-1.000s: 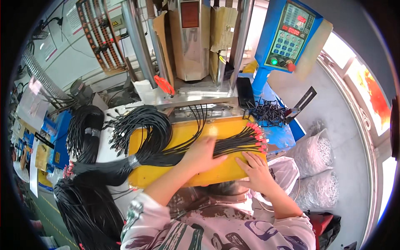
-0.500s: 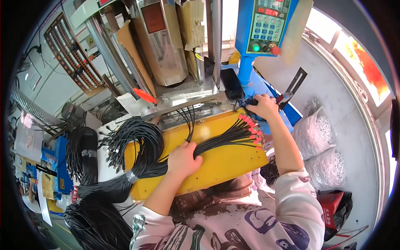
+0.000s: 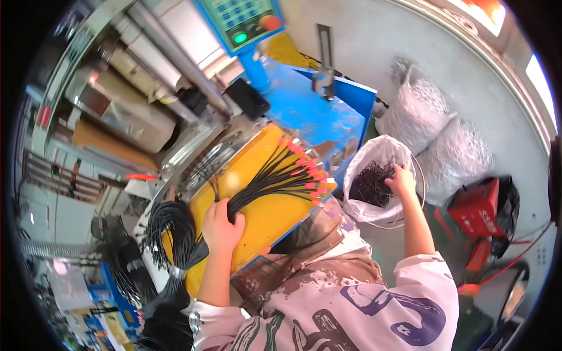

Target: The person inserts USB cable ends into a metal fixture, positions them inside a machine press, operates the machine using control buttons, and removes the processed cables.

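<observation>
— Fingers [image 3: 219, 213] of the left hand [image 3: 222, 233]: what are they doing?

— They are curled round a bundle of black cables [image 3: 253, 194], with the thumb at its near side. It looks like a full, closed grasp.

— And where do the cables lie?

— Across a yellow board [image 3: 269, 221], right in front of the person. Past the hand they spread like a fan toward the board's right edge, where the ends carry red tips [image 3: 314, 174]. On the other side of the hand they run to a pale band [image 3: 177, 272] wound about them, near a looped coil [image 3: 170, 222] of black cable.

— What about the right hand [image 3: 403, 183]?

— It is well apart from the board, at the open mouth of a white bag [image 3: 370, 151] to the right. Dark, thin, tangled pieces [image 3: 370, 184] lie inside. The fingertips are bent and near those pieces; I cannot tell whether they touch them, how far apart they stand, or whether they have hold of any.

— What else is close by?

— Two clear sacks [image 3: 417, 111] of white pieces sit side by side beyond the bag. Past the board is a blue table [image 3: 310, 111], with a flat black object [image 3: 247, 98] near its left side and a blue control box [image 3: 243, 23] above, its green light [image 3: 240, 38] lit
</observation>
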Demonstrator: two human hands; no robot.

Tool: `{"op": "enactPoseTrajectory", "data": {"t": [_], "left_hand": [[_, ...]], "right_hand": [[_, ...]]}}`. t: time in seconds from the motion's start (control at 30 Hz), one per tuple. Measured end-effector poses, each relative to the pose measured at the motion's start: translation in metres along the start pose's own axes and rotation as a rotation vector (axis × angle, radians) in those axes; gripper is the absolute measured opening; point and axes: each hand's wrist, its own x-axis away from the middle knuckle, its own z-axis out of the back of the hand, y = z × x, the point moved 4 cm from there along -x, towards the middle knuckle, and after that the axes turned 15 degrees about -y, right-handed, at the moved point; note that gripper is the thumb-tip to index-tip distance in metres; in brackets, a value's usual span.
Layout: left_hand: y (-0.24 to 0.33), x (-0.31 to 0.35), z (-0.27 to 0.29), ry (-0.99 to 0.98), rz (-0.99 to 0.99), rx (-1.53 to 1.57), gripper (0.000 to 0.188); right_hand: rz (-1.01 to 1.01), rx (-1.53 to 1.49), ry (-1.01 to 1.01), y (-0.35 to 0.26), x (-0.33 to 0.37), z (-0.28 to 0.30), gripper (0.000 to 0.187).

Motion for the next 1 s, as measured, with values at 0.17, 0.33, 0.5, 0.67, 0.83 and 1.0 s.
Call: {"op": "enactPoseTrajectory", "data": {"t": [0.17, 0.33, 0.5, 0.67, 0.83, 1.0], "left_hand": [[0.000, 0.006, -0.005, 0.068, -0.040, -0.049, 0.042], [0.005, 0.001, -0.012, 0.043, -0.027, -0.041, 0.044], [0.005, 0.009, -0.009, 0.061, -0.011, -0.068, 0.041], [0.003, 0.006, -0.011, 0.082, 0.000, -0.090, 0.039], [0.007, 0.003, -0.017, 0.079, 0.003, -0.059, 0.038], [0.006, 0.004, -0.015, 0.083, -0.009, -0.074, 0.037]], "right_hand": [[-0.173, -1.199, -0.357, -0.077, -0.014, -0.040, 0.080], [-0.118, -1.531, -0.152, -0.120, -0.042, -0.087, 0.110], [-0.194, -1.258, -0.112, -0.116, 0.008, -0.104, 0.113], [0.079, -1.407, -0.213, -0.131, 0.026, -0.087, 0.106], [0.158, -1.508, -0.219, -0.130, 0.012, -0.103, 0.102], [0.129, -1.697, -0.298, -0.133, 0.014, -0.100, 0.099]]}}
